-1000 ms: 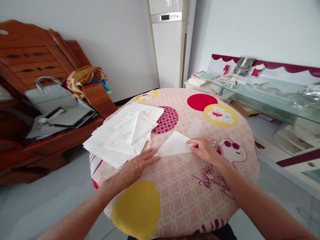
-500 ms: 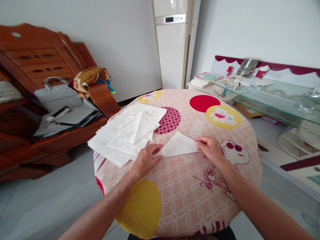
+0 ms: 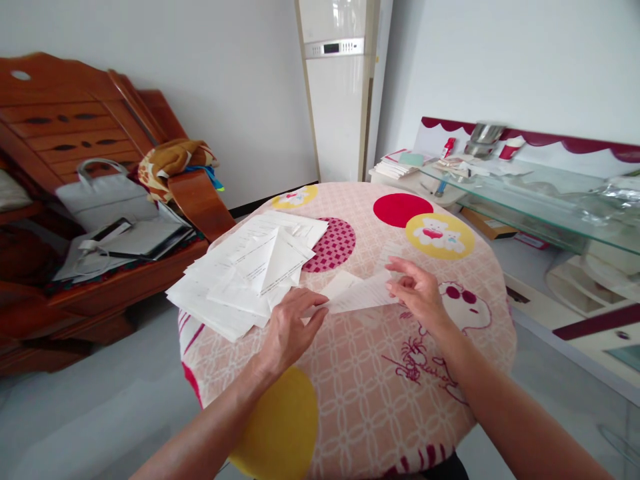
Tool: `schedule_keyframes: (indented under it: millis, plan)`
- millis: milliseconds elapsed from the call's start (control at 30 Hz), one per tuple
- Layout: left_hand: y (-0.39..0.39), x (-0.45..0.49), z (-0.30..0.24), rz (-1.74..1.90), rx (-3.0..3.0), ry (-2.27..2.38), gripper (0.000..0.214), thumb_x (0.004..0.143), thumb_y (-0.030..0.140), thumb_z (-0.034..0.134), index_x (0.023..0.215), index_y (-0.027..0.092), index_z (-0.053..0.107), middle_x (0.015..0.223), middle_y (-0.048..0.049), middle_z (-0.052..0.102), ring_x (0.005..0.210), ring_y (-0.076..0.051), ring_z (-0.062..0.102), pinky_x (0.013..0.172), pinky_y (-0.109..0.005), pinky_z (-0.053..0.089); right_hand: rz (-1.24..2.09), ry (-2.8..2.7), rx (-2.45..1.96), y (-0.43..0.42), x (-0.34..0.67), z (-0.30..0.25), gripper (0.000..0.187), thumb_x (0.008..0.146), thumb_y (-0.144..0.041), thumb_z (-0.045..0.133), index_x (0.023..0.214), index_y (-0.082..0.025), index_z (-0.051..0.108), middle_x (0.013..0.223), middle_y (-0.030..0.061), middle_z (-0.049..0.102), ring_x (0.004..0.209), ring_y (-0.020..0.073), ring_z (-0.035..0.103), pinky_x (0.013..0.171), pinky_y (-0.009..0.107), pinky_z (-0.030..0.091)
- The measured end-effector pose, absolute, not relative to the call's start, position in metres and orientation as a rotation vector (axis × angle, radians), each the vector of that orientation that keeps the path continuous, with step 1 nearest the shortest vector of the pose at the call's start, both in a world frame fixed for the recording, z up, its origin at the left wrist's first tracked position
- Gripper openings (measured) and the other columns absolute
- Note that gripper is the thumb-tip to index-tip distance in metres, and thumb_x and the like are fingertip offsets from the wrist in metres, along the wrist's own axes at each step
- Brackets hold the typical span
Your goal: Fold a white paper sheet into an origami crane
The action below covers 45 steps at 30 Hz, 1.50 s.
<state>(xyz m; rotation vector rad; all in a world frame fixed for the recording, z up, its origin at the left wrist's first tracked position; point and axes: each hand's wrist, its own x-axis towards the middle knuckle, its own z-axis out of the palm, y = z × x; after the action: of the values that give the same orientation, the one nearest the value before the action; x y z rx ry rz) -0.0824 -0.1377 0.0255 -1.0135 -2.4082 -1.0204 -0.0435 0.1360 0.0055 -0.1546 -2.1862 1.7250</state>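
Note:
A small sheet of white paper (image 3: 361, 297) with faint printed lines stretches between my hands, with creased layers showing; its lifted part is blurred. At its left corner, my left hand (image 3: 295, 323) pinches the paper between thumb and fingers. The right end sits between the thumb and forefinger of my right hand (image 3: 417, 290). Beside my left hand lies a loose pile of white papers (image 3: 225, 293). On top of that pile rests a folded paper (image 3: 285, 260) with printed text.
A patterned cloth covers the round table (image 3: 370, 373). To the left is a wooden bench (image 3: 65, 133) bearing a grey bag (image 3: 107, 197) and folded cloth (image 3: 175, 167). A glass shelf (image 3: 550, 200) with assorted items stands to the right, and a tall white air conditioner (image 3: 335, 113) behind.
The paper's raised triangular point has come down toward me, leaving a narrower strip between my hands. My right hand's fingers have spread slightly. The view has shifted a little.

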Motion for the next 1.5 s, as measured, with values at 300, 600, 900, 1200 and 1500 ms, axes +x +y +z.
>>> schedule_keyframes:
  millis: [300, 600, 900, 1200, 1500]
  plan:
    - [-0.156, -0.066, 0.058, -0.743, -1.643, -2.050, 0.054, 0.088, 0.024, 0.061, 0.141, 0.027, 0.049, 0.123, -0.0061, 0.069, 0.117, -0.024, 0.063, 0.113, -0.050, 0.042, 1.657, -2.138, 0.296, 0.138, -0.039, 0.041, 0.006, 0.077, -0.028, 0.071, 0.080, -0.022, 0.073, 0.094, 0.0060, 0.076, 0.091, 0.0213, 0.070, 0.081, 0.036, 0.054]
    - [-0.133, -0.113, 0.021, -0.333, -2.012, -2.255, 0.056, 0.096, 0.012, 0.045, 0.149, 0.027, 0.040, 0.154, -0.0065, 0.044, 0.145, -0.023, 0.037, 0.123, -0.052, 0.023, 1.710, -2.422, 0.400, 0.160, -0.056, 0.003, 0.015, 0.078, -0.033, 0.070, 0.083, -0.019, 0.074, 0.105, 0.0111, 0.076, 0.094, 0.0233, 0.071, 0.077, 0.035, 0.054]
    - [-0.133, -0.113, -0.007, -0.433, -2.116, -2.327, 0.059, 0.097, 0.008, 0.040, 0.154, 0.023, 0.030, 0.153, -0.0099, 0.044, 0.146, -0.020, 0.035, 0.118, -0.043, 0.037, 0.783, -2.550, 0.718, 0.172, -0.021, 0.002, 0.036, 0.089, -0.014, 0.055, 0.120, -0.024, 0.072, 0.133, 0.0083, 0.065, 0.145, 0.0301, 0.035, 0.112, 0.056, 0.038]
    - [-0.131, -0.103, -0.005, -0.268, -2.018, -2.348, 0.049, 0.098, 0.006, 0.036, 0.146, 0.013, 0.042, 0.149, -0.0151, 0.048, 0.142, -0.025, 0.041, 0.116, -0.043, 0.039, 0.268, -2.578, 0.892, 0.148, -0.001, 0.012, 0.039, 0.093, -0.007, 0.048, 0.121, -0.025, 0.068, 0.127, 0.0041, 0.069, 0.135, 0.0304, 0.046, 0.118, 0.060, 0.027]
    - [-0.135, -0.108, -0.005, -0.704, -1.896, -2.472, 0.038, 0.098, 0.014, 0.040, 0.130, 0.016, 0.060, 0.135, -0.0136, 0.062, 0.126, -0.022, 0.058, 0.105, -0.038, 0.048, 0.630, -2.741, 0.835, 0.151, -0.005, -0.001, 0.027, 0.092, -0.008, 0.046, 0.093, -0.016, 0.072, 0.101, 0.0104, 0.072, 0.095, 0.0221, 0.064, 0.088, 0.038, 0.050]
